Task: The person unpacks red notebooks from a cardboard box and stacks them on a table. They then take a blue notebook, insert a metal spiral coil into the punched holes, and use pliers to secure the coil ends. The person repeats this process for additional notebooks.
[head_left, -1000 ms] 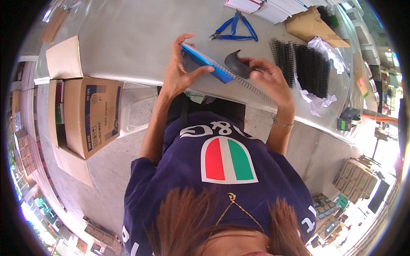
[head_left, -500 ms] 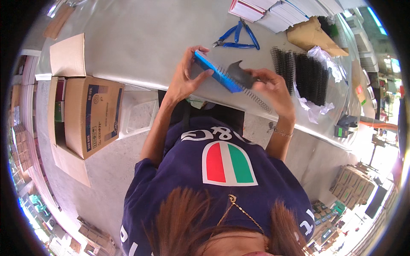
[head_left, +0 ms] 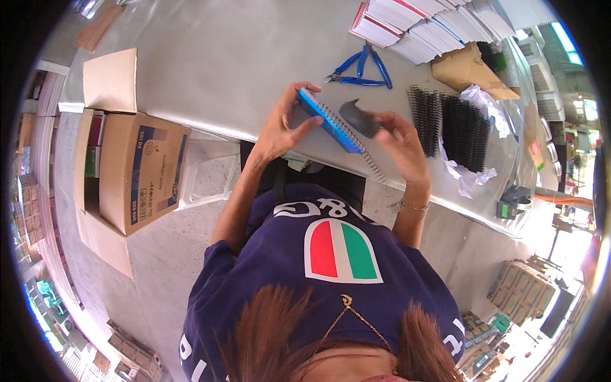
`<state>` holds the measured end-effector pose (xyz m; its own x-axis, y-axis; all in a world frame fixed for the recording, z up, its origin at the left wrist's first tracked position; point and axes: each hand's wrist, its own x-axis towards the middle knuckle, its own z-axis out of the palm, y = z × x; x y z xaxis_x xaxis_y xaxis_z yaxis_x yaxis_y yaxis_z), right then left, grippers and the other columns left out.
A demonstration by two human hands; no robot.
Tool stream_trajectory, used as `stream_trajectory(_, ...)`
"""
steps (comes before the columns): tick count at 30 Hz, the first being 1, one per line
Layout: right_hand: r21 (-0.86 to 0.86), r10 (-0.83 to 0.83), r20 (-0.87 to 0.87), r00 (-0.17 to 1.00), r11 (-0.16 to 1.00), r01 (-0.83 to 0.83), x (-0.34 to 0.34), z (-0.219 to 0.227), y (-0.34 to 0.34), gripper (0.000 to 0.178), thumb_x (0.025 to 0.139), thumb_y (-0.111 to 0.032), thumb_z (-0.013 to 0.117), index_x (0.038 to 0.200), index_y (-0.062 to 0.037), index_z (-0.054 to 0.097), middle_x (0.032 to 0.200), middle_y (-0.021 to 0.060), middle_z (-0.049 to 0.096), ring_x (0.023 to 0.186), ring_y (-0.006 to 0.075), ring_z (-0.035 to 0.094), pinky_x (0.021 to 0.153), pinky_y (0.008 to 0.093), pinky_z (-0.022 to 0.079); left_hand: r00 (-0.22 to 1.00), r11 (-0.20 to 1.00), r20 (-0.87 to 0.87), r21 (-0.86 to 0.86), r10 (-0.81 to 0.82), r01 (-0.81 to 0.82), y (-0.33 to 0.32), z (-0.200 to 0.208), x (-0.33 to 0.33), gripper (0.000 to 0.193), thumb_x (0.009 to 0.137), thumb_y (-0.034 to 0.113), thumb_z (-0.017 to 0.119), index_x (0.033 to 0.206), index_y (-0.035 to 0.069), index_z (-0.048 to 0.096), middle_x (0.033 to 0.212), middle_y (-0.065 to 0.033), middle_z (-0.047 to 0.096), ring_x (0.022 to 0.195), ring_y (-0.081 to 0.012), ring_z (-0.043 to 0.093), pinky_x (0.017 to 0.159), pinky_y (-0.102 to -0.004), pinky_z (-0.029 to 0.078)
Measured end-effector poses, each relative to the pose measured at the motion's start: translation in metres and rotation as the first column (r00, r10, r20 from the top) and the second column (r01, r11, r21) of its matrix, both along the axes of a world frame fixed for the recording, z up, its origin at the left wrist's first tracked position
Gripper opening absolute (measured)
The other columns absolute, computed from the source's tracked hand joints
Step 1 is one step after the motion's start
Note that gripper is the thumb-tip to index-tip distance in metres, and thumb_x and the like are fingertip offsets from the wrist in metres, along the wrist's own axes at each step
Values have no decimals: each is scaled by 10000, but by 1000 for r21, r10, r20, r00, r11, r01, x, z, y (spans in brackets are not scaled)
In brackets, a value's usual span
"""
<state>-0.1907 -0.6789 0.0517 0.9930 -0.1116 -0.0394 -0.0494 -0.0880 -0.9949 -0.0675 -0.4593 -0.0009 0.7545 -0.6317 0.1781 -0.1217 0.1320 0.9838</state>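
My left hand (head_left: 284,125) is closed round the upper end of a narrow blue notebook (head_left: 337,132), held at a slant above the table's near edge. A dark wire spiral coil (head_left: 366,156) runs along the notebook's right edge, and its loose tail sticks out past the lower end. Just right of the coil, my right hand (head_left: 402,145) grips a dark grey, curved, pad-like piece (head_left: 358,119) with a pointed tip. Its exact kind does not show. I cannot make out whether this piece touches the coil.
Blue-handled cutters (head_left: 361,69) lie beyond the notebook. Several black spiral coils (head_left: 463,130) rest on crumpled white paper at the right, near stacked books (head_left: 417,28) and a brown paper wrapper (head_left: 468,71). An open cardboard box (head_left: 149,172) stands to the left beside a white plastic stool (head_left: 213,169).
The coil sits further up along the notebook's edge, and less of its tail sticks out below. My right hand and the grey piece are closer to the notebook. The whole view has shifted slightly.
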Motion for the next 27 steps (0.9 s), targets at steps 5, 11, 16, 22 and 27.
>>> stream_trajectory(5,273,65,65,996,959,-80,-4,-15,-14,304,870,-204,748,1058,-5,616,1203,96,641,1023,106,568,897,272,469,1000,1000,-12,-11,-28,28,-1,-1,3,485,830,42,698,1264,49,482,1155,-49,510,1109,-162,495,1007,-327,382)
stream_trajectory(11,62,-9,-38,999,998,11,-2,-3,1,360,869,-260,753,1092,-18,608,1209,85,639,1007,89,554,883,258,455,1000,999,-19,31,-14,14,1,3,-1,461,842,51,682,1259,45,486,1157,-46,508,1114,-157,489,1007,-325,375)
stream_trajectory(16,224,46,24,999,973,-50,-1,-8,-3,344,877,-238,742,1098,-8,613,1211,90,639,1040,114,565,909,279,460,999,999,2,15,-35,35,0,5,2,456,849,62,675,1264,50,485,1141,-48,508,1102,-151,485,1005,-324,374)
stream_trajectory(22,-157,-83,-60,995,985,73,7,-9,4,314,873,-222,735,1046,25,650,1178,102,668,1026,152,609,890,300,479,997,998,-57,-24,-51,50,1,-1,1,340,884,56,653,1186,67,498,1118,-39,507,1118,-145,483,1009,-321,368)
stream_trajectory(27,-501,-72,114,991,857,120,14,-11,-12,272,883,-239,705,991,10,687,1086,146,682,1005,243,636,902,357,472,991,999,-133,-33,-7,2,12,-2,-5,256,909,16,610,1129,81,494,1105,-21,491,1133,-131,465,1021,-307,348)
